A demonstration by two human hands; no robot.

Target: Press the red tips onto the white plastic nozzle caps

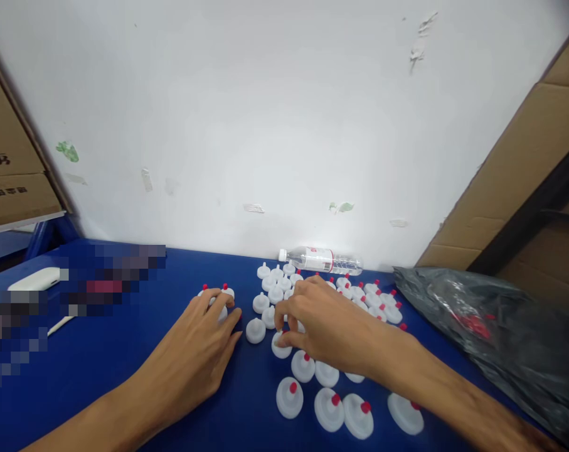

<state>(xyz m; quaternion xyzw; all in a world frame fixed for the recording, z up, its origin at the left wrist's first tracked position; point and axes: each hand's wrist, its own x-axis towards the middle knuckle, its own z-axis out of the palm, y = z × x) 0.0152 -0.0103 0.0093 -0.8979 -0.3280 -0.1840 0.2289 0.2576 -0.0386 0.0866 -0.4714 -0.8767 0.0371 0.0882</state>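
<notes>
My left hand [204, 342] curls over a small group of white nozzle caps with red tips; a white cap [222, 313] shows among its fingers, and the fingertips partly hide the group. To the right, my right hand [329, 317] has its thumb and bent fingers at a plain white nozzle cap [281, 346], the thumb touching its top. Several plain white caps [261, 303] without red tips stand beyond these fingers. Nearer me lie several wide white caps with red tips, among them one red-tipped cap [290, 398]. My right wrist and forearm cover part of the rows.
A clear plastic bottle [319, 260] lies along the wall behind the caps. On the right, a dark plastic bag [495, 339] with red pieces in it rests on the blue table [251, 408]. A white device [34, 279] lies at left. Cardboard boxes [18, 194] flank both sides.
</notes>
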